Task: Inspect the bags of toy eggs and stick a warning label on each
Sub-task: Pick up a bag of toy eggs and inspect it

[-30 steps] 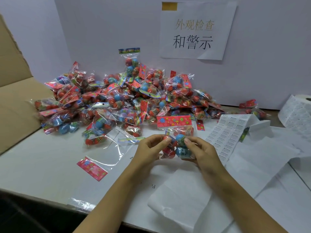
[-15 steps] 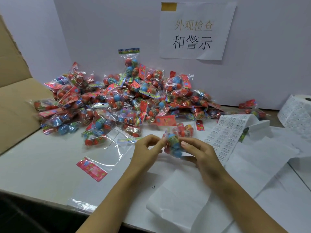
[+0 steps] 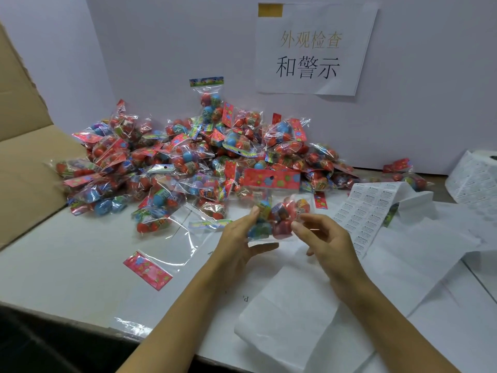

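Observation:
A clear bag of toy eggs (image 3: 277, 214) with a red flowered header card is held upright above the table's middle. My left hand (image 3: 239, 243) grips its left side with thumb and fingers. My right hand (image 3: 322, 243) touches its right side with curled fingertips. A big pile of similar bags (image 3: 188, 162) lies behind, against the white wall. A strip of white warning labels (image 3: 368, 211) runs across the table to the right of my hands, from a roll (image 3: 476, 179) at the far right.
An empty clear bag with a red header (image 3: 156, 262) lies left of my hands. Loose white backing paper (image 3: 295, 327) covers the near right of the table. A cardboard flap (image 3: 24, 162) stands at the left. A printed paper sign (image 3: 312, 49) hangs on the wall.
The bag has been turned in my hands: half a second ago it was tipped with the header small and low, now it stands upright with the red header card on top.

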Motion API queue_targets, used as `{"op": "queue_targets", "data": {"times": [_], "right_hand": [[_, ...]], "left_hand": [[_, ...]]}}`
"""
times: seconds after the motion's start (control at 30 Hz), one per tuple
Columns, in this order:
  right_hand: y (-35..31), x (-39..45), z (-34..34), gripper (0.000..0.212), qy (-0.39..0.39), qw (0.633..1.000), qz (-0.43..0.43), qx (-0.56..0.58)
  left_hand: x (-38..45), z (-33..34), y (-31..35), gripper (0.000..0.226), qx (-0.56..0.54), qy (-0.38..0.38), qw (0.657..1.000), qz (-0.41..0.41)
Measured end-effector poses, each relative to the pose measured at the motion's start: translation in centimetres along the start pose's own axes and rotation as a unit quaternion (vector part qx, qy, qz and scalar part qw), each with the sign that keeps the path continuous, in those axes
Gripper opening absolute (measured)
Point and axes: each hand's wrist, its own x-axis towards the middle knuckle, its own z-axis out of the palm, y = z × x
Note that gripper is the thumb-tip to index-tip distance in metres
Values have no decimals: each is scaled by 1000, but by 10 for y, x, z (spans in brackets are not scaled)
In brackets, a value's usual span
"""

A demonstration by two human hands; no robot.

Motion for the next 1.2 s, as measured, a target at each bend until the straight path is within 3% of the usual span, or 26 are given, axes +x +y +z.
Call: {"op": "queue_targets", "data": {"times": [0.07, 0.17, 0.3, 0.47, 0.8, 1.03, 1.2], "right_hand": [[-1, 0, -1, 35, -38, 999, 33, -18], [1, -2, 4, 31, -94, 994, 45, -38], [1, -1, 4, 19, -67, 997, 28, -14], [-2, 1, -1, 43, -44, 998, 30, 20], [-1, -1, -1, 58, -118, 991, 59, -19], [2, -1, 2, 37, -129, 991, 20, -38], [-6, 0, -9, 54, -194, 981, 17, -18]], "left_hand": [[2, 0, -1, 47, -2, 20, 1000, -13], [4, -1, -5, 49, 9, 7, 1000, 3], [1, -4, -7, 44, 38, -71, 997, 21], [0, -6, -9, 31, 76, -42, 995, 58], [-3, -6, -4, 26, 104, -33, 992, 68], [-5, -5, -3, 18, 121, -64, 989, 54], [-9, -7, 7, 9, 96, -113, 989, 18]]}}
